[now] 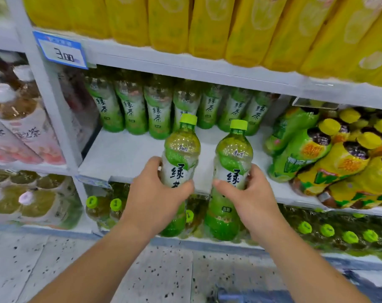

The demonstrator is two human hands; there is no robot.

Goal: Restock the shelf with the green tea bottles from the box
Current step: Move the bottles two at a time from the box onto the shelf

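Two bare arms reach up from the bottom of the frame. The left hand (151, 193) has its fingers (183, 186) wrapped around one green tea bottle (179, 158), and the right hand (249, 193) grips a second green tea bottle (230, 169) the same way. Both bottles stand upright (green caps on top), held in front of the white shelf (129, 154) in the middle of the frame. At its back stands a row of green tea bottles (174, 106). A price tag (62, 51) sits upper left.

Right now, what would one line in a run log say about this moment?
left hand: holds left green tea bottle upright | right hand: holds right green tea bottle upright | shelf: front bare, back row stocked
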